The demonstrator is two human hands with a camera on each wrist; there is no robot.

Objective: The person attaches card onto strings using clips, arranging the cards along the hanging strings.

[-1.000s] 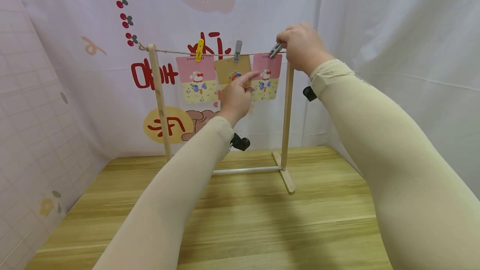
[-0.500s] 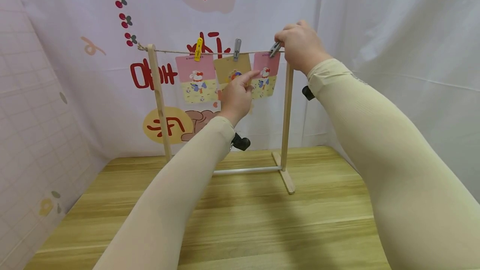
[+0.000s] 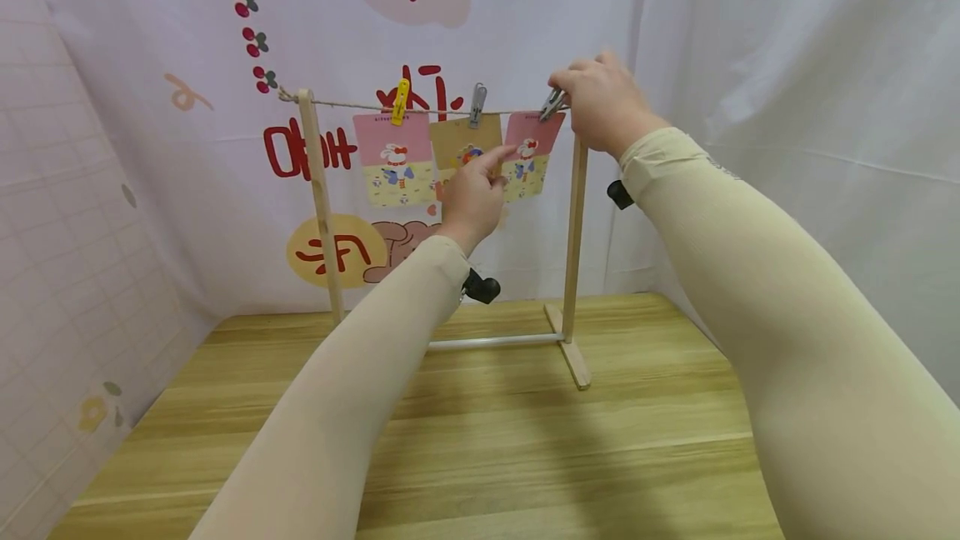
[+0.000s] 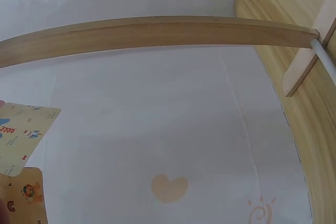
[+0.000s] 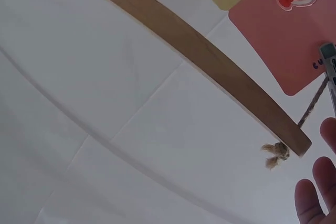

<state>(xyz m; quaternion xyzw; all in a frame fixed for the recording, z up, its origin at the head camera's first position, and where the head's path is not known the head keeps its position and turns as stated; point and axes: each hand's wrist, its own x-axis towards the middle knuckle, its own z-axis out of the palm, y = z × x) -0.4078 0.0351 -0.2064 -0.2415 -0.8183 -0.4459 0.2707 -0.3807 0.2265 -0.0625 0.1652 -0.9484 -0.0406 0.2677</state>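
My right hand [image 3: 611,102] pinches a grey clothespin [image 3: 552,104] at the right end of a twine line. That clothespin sits slanted over the top edge of a pink-and-yellow rabbit card [image 3: 534,136], which hangs tilted. In the right wrist view the card [image 5: 289,40] and clothespin [image 5: 329,61] show at the right edge, beside my fingers [image 5: 308,200]. My left hand [image 3: 474,198] is raised in front of a tan card [image 3: 446,140], index finger extended over the rabbit card's left side. Whether it touches is unclear. The left wrist view shows both cards' lower parts.
Another pink-and-yellow card [image 3: 390,136] hangs at left under a yellow clothespin [image 3: 401,102]. A second grey clothespin [image 3: 477,105] holds the tan card. Wooden posts [image 3: 576,248] carry the twine above a wooden table [image 3: 480,457]; a white rod [image 3: 495,341] joins them low down.
The right-hand card has tilted, its lower edge shifting slightly left. The line and clothespins rose a little, then dropped lower. My left hand stays nearly still.
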